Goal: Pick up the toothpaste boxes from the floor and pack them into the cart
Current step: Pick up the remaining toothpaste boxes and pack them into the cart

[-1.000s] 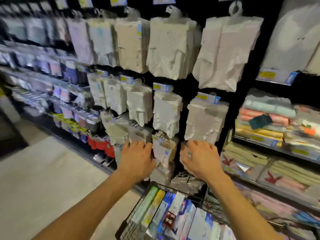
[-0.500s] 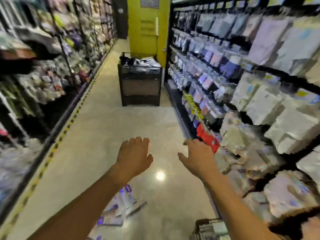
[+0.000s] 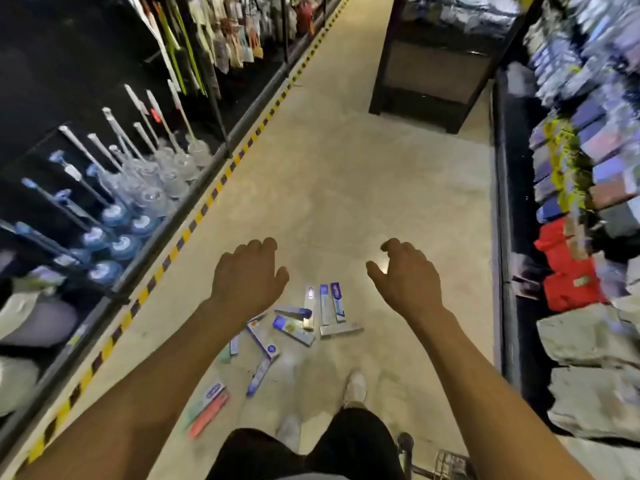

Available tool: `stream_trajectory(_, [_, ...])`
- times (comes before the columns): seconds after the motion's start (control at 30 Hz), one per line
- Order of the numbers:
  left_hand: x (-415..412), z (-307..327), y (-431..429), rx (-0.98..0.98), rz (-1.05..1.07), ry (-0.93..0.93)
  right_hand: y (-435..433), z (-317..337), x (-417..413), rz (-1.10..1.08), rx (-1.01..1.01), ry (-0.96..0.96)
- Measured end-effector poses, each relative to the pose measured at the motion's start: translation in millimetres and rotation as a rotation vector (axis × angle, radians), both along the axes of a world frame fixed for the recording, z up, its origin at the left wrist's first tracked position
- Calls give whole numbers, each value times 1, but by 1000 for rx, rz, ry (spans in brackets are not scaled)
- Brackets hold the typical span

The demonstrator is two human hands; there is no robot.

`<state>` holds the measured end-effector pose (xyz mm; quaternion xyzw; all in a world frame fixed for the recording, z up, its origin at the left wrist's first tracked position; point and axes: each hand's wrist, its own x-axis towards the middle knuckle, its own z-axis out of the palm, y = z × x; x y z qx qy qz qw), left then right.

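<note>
Beige polished floor (image 3: 346, 188) stretches ahead of the wire cart (image 3: 450, 462). The left hand (image 3: 247, 275) and right hand (image 3: 407, 277) hover beyond the cart, fingers loosely curled, holding nothing. Toothpaste boxes (image 3: 294, 329) lie scattered flat on the floor ahead-left of the cart: slim cartons, mostly blue and white, one coral-red.

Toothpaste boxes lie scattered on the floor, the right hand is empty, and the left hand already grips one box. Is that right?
Not quite. The head view shows the left hand holding nothing: like the right hand, it hangs empty with loosely curled fingers above the toothpaste boxes, which do lie scattered on the floor.
</note>
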<state>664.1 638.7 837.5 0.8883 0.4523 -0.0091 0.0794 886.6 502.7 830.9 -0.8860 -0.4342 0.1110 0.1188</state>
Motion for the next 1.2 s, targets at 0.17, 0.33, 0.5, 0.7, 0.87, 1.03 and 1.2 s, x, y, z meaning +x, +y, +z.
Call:
stream_trajectory(0.17, [41, -64, 27, -153, 143, 4, 29, -72, 56, -26, -81, 126])
stream_trajectory(0.33, [78, -197, 67, -215, 319, 54, 67, -204, 101, -15, -202, 135])
stream_trajectory(0.5, [100, -371, 91, -262, 330, 188, 113, -358, 103, -3, -251, 158])
stream_trajectory(0.7, [122, -579, 108, -283, 326, 218, 137, -567, 86, -35, -286, 218])
stream_trajectory(0.87, [121, -730, 118, -338, 352, 267, 136, -718, 88, -53, -306, 206])
stream_trajectory(1.03, [120, -838, 133, -529, 580, 228, 154, -824, 103, -81, -305, 225])
stream_trajectory(1.2, [136, -922, 141, -620, 916, 60, 186, -904, 118, -96, -291, 233])
